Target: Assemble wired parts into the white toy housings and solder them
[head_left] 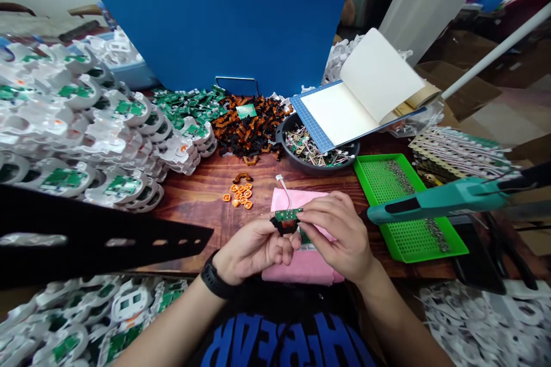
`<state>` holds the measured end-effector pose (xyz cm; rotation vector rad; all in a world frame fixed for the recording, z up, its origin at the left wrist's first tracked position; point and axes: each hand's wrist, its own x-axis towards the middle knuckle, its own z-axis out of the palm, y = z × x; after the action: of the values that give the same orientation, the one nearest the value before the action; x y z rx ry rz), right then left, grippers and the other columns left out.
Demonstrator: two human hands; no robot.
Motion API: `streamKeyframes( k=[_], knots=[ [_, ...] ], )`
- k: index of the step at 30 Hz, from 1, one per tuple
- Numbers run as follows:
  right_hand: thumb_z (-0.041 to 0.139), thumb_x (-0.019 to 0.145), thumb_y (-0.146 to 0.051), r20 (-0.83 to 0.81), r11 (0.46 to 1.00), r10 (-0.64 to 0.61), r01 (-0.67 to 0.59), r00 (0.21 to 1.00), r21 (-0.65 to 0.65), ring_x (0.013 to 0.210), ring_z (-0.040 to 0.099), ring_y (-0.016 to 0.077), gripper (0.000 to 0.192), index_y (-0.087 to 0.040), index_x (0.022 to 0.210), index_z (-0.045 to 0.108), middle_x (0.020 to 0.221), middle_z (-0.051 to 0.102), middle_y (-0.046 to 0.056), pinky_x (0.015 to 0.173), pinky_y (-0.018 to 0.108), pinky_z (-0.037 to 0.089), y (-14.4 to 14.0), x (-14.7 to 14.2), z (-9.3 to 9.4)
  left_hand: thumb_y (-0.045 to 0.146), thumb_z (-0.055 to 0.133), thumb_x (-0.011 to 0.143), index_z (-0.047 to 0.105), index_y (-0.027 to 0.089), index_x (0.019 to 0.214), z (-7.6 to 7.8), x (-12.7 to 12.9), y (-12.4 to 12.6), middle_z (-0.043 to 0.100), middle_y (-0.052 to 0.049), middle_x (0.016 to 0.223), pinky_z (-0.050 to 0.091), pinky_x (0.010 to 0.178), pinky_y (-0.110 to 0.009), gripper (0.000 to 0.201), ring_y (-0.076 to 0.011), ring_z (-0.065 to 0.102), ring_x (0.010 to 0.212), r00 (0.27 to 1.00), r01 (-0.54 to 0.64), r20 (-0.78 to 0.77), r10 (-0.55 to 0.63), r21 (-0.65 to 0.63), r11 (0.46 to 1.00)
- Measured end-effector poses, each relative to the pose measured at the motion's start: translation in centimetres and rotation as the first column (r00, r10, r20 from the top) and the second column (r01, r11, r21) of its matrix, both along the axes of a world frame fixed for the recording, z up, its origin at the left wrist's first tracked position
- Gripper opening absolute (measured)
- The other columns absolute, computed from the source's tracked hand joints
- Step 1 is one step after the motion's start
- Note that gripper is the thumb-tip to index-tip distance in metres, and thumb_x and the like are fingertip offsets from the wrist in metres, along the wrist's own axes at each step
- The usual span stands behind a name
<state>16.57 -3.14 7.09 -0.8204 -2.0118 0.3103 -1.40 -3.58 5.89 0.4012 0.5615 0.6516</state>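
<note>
1. Fingers [284,251] of the left hand [252,246] are curled around a black part [282,228] in the head view, while a small green circuit board [287,215] is pinched near its right end by the thumb and forefinger of the right hand [344,229].

2. Both pieces are held together above a folded pink cloth [301,272] on the wooden table [193,229], near its front edge. Whether the board is fully seated against the black part cannot be told from this angle.

3. A thin wire [284,188], tipped with a white plug [279,178], is seen beyond the board's far edge. Slack is best left in it, and the seam should be guarded so that no strand is trapped.

4. A light grip by the edges is probably called for. The board should be squared to the black part before pressure is applied, and that pressure is best shared evenly between both ends.

5. Hands are best kept low over the cloth, where a dropped piece would be cushioned.

6. At right, a teal power screwdriver [434,205] is seen across a green tray [373,180] holding small screws [400,178]; both should be given elbow room.
</note>
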Motion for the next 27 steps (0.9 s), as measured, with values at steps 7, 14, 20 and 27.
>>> streamKeyframes(
  k=[7, 14, 20, 27],
  knots=[
    [0.060, 0.084, -0.010, -0.062, 0.985, -0.163, 0.159, 0.985, -0.060, 0.089, 0.062, 0.0186, 0.017, -0.022, 0.096, 0.065, 0.088, 0.069, 0.003, 0.083, 0.038, 0.049, 0.1, 1.8, -0.9, 0.038, 0.061, 0.084, 0.060, 0.016, 0.105, 0.8, -1.2, 0.3, 0.070, -0.009, 0.089, 0.053, 0.068, -0.027, 0.030, -0.0185, 0.068, 0.078, 0.792, -0.020, -0.524, 0.315, 0.493, 0.870],
    [0.059, 0.084, -0.011, -0.057, 0.930, -0.367, 0.368, 0.928, 0.010, 0.090, 0.061, 0.0214, 0.019, -0.025, 0.098, 0.062, 0.089, 0.067, 0.005, 0.084, 0.041, 0.050, -0.6, 4.2, -1.6, 0.020, 0.073, 0.064, 0.059, 0.019, 0.120, 0.1, -1.6, 0.0, 0.058, -0.013, 0.125, 0.044, 0.096, -0.045, 0.058, -0.0325, 0.056, 0.111, 0.210, 0.781, -0.849, 0.486, 0.444, 0.439],
    [0.056, 0.087, -0.013, 0.040, 0.957, -0.288, 0.289, 0.957, -0.021, 0.088, 0.061, 0.0211, 0.016, -0.023, 0.098, 0.063, 0.088, 0.068, 0.005, 0.081, 0.039, 0.048, -1.9, 2.4, -2.7, 0.056, 0.067, 0.074, 0.053, 0.015, 0.110, -2.0, 1.3, -1.6, 0.060, -0.015, 0.107, 0.051, 0.077, -0.042, 0.057, -0.0322, 0.062, 0.095, -0.018, 0.578, -0.831, 0.556, 0.445, 0.684],
    [0.052, 0.090, -0.014, 0.255, 0.973, -0.172, 0.205, 0.951, -0.109, 0.087, 0.061, 0.0183, 0.012, -0.018, 0.091, 0.063, 0.087, 0.069, 0.004, 0.076, 0.035, 0.042, -2.7, 0.6, -5.3, 0.049, 0.079, 0.062, 0.045, 0.015, 0.129, -2.5, -0.9, -1.7, 0.057, -0.015, 0.123, 0.047, 0.091, -0.043, 0.083, -0.0316, 0.058, 0.110, 0.298, 0.486, -0.888, 0.349, 0.456, 0.745]
  ],
)
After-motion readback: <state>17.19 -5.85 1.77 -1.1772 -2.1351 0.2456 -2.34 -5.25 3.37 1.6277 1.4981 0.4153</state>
